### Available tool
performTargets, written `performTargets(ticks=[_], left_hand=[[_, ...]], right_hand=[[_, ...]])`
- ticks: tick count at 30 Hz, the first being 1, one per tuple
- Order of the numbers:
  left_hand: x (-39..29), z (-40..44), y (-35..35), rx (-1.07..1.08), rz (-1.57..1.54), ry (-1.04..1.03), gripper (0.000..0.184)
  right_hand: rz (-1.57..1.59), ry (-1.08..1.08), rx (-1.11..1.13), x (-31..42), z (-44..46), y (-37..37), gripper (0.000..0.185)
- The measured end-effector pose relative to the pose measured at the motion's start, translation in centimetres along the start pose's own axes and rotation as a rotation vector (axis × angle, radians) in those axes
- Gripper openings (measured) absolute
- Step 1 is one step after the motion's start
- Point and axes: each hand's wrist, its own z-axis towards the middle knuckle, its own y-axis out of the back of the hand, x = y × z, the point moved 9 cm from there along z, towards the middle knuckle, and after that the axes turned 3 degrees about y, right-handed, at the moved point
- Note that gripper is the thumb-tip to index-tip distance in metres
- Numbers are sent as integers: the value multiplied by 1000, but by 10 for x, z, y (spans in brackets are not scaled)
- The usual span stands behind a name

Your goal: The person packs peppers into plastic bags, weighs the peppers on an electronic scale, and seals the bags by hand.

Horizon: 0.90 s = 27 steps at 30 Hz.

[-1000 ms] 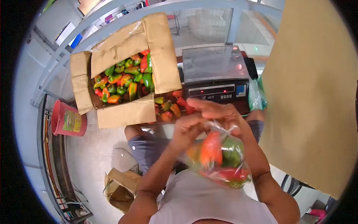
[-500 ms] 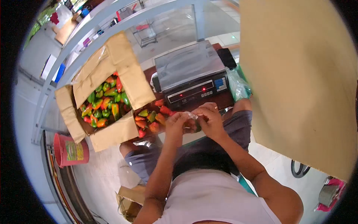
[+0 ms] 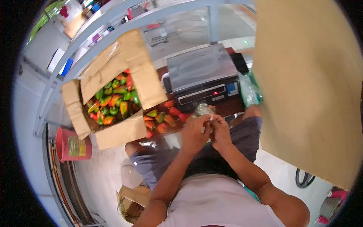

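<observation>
My left hand (image 3: 194, 133) and my right hand (image 3: 221, 132) meet over my lap, fingers pinched together on the gathered top of a small clear plastic bag (image 3: 204, 109). The bag lies just beyond my fingertips and has something greenish and reddish inside, too blurred to name. Left of my hands, several loose red, orange and green peppers (image 3: 162, 128) rest on the brown tabletop (image 3: 229, 107). Beyond the hands stands a digital scale (image 3: 202, 68) with a flat metal plate and red lights.
An opened cardboard box (image 3: 146, 85) holding many peppers (image 3: 112, 97) stands at the left. A green-tinted plastic bag (image 3: 249, 90) hangs beside the scale. A large cardboard sheet (image 3: 306, 83) fills the right side. A pink bucket (image 3: 74, 145) stands at lower left, near metal rails (image 3: 124, 28).
Both hands have come closer together, and the small bag now shows beyond the fingers instead of between and below them. The whole view has shifted slightly.
</observation>
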Motion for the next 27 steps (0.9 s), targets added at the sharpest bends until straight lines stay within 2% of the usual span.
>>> performTargets(ticks=[2, 5, 9, 12, 15, 18, 21, 24, 27], left_hand=[[5, -1, 1, -22, 19, -20, 26], [9, -1, 10, -76, -64, -32, 30], [40, -13, 5, 7, -464, 278, 38], [23, -22, 9, 5, -238, 134, 41], [10, -28, 14, 64, -131, 33, 43], [30, -37, 13, 76, -356, 203, 41], [78, -49, 1, 19, -591, 490, 47], [84, -54, 21, -205, -545, 374, 64], [84, -63, -12, 225, -1398, 773, 70]], right_hand=[[-26, 7, 39, 2, 0, -2, 7], [-159, 65, 177, 5, 5, -1, 12], [-156, -203, 412, 10, -6, -17, 12], [-460, -308, 344, 9, -6, -6, 17], [-658, -63, 404, 11, 3, 1, 17], [-838, 181, 368, 21, -3, -10, 17], [-1000, 298, 455, 27, -18, -34, 19], [-1026, 465, 655, 30, -32, -50, 19], [-851, 511, 692, 47, -59, -67, 21]])
